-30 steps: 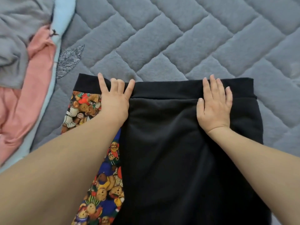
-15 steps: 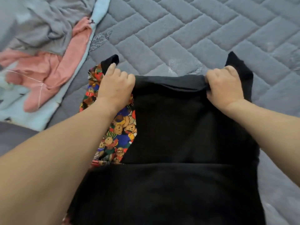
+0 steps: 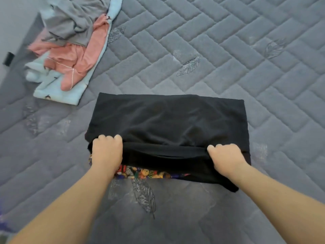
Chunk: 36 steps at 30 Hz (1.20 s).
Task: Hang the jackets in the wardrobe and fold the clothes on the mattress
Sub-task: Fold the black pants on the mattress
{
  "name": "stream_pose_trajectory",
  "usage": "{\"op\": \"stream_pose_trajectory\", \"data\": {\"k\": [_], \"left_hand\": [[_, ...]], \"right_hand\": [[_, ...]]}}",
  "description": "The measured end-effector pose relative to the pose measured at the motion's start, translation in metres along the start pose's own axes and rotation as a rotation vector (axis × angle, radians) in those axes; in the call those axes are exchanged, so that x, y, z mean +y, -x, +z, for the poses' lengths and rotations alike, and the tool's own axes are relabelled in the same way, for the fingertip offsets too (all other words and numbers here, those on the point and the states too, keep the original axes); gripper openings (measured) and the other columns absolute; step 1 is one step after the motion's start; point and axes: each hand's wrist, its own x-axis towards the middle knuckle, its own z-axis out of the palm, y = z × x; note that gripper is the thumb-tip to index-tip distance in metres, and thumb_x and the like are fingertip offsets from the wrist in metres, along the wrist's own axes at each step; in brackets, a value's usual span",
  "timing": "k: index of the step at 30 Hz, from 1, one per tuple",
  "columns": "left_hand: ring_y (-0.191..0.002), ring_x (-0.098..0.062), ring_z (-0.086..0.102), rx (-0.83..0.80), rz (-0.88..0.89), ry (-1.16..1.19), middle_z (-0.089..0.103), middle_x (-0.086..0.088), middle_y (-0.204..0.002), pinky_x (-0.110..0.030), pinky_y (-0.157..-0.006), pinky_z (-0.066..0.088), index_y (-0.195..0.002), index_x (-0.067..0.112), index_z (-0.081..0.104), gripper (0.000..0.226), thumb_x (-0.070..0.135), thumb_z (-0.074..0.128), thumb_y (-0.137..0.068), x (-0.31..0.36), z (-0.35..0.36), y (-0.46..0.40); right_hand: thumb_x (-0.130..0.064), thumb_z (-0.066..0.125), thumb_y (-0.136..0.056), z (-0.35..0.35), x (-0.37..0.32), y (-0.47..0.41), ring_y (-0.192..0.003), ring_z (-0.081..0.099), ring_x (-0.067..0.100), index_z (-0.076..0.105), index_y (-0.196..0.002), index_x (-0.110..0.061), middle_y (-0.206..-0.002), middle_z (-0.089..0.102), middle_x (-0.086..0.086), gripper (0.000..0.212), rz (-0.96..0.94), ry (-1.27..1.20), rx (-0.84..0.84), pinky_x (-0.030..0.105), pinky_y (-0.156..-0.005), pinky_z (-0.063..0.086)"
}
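A black garment (image 3: 167, 120) lies folded over on the grey quilted mattress (image 3: 228, 59), forming a wide rectangle. A strip of its colourful teddy-bear print (image 3: 144, 174) peeks out along the near edge. My left hand (image 3: 106, 152) grips the folded-over black edge at the near left, fingers curled round it. My right hand (image 3: 226, 158) grips the same edge at the near right. Both hands hold that edge just above the lower layer.
A loose pile of clothes sits at the far left: a grey garment (image 3: 70, 20), a pink one (image 3: 75, 57) and a light blue one (image 3: 58, 88). The mattress's left edge (image 3: 19, 55) runs beside the pile. Bare quilted surface surrounds the black garment.
My hands went from pressing flat on the garment's far edge to gripping it and pulling it toward me, folding the black garment in half. The view now takes in more mattress.
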Motion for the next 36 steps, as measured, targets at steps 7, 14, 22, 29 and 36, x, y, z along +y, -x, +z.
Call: {"op": "stream_pose_trajectory", "data": {"k": [7,14,22,29,36], "left_hand": [[-0.11,-0.028,0.052,-0.549,0.091,0.218,0.05,-0.004,-0.119,-0.04,-0.082,0.045,-0.12,0.02,0.049,0.027,0.028,0.045,-0.095,0.01,0.042,0.052],[-0.078,-0.034,0.048,0.084,-0.044,0.424,0.048,-0.011,-0.089,-0.037,-0.056,0.04,-0.082,0.012,0.041,0.024,0.021,0.061,-0.073,0.0,0.05,0.045],[-0.084,-0.041,0.064,-0.768,-0.675,1.155,0.057,-0.021,-0.102,-0.045,-0.069,0.06,-0.112,-0.001,0.052,0.029,0.017,0.04,-0.093,-0.047,0.049,0.0],[-0.103,-0.032,0.056,-0.317,-0.606,1.234,0.056,-0.014,-0.12,-0.034,-0.08,0.044,-0.129,0.003,0.046,0.05,0.031,0.055,-0.089,-0.12,0.037,-0.077],[-0.081,-0.015,0.056,-0.461,-0.476,1.555,0.061,-0.005,-0.116,-0.03,-0.064,0.044,-0.128,0.007,0.051,0.048,0.029,0.069,-0.09,-0.118,0.039,-0.136]], "right_hand": [[-0.023,0.049,-0.09,0.041,-0.045,0.027,-0.118,0.055,0.029,0.053,-0.129,-0.018,-0.13,0.058,0.005,0.039,0.159,0.069,-0.445,0.048,-0.101,0.039],[-0.049,0.052,-0.087,0.015,-0.086,0.016,-0.109,0.053,0.024,0.044,-0.119,-0.019,-0.118,0.051,0.002,0.044,0.03,-0.164,-0.06,0.037,-0.08,0.042],[-0.055,0.05,-0.088,-0.004,-0.165,-0.026,-0.107,0.047,0.026,0.046,-0.113,-0.018,-0.116,0.046,0.003,0.045,-0.119,-0.212,0.064,0.039,-0.081,0.039],[-0.063,0.057,-0.081,-0.043,-0.267,-0.062,-0.098,0.049,0.027,0.043,-0.113,-0.016,-0.109,0.044,0.005,0.059,-0.233,-0.325,0.208,0.038,-0.072,0.034],[-0.018,0.05,-0.091,-0.047,-0.353,-0.102,-0.103,0.055,0.045,0.041,-0.125,0.0,-0.117,0.047,0.025,0.039,0.039,-0.129,0.074,0.058,-0.086,0.049]]}}
